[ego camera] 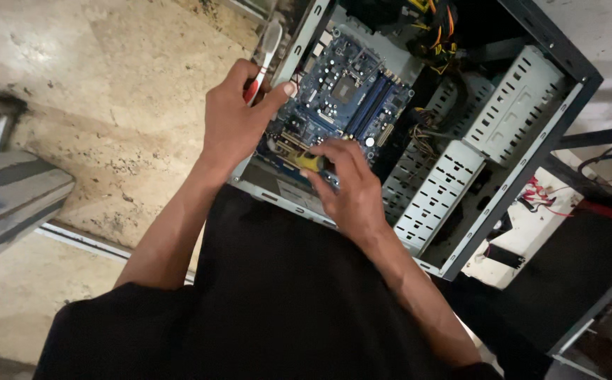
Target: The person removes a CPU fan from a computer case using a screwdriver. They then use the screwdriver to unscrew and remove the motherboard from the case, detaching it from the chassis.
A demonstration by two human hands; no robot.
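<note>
An open computer case (503, 190) lies on its side in front of me, with a blue motherboard (352, 91) inside. My left hand (239, 116) grips the case's near-left edge and also holds a white and red toothbrush (264, 53) that points up and away. My right hand (352, 186) is closed around a yellow-handled screwdriver (311, 162) at the motherboard's near edge. The tool's tip is hidden by my fingers.
Grey perforated drive cages (475, 148) fill the case's right side, with bundled cables (436, 35) at the far end. A stone floor (109, 91) spreads to the left, with a grey metal frame (10, 190) at the left edge. Loose wires (545, 197) lie to the right.
</note>
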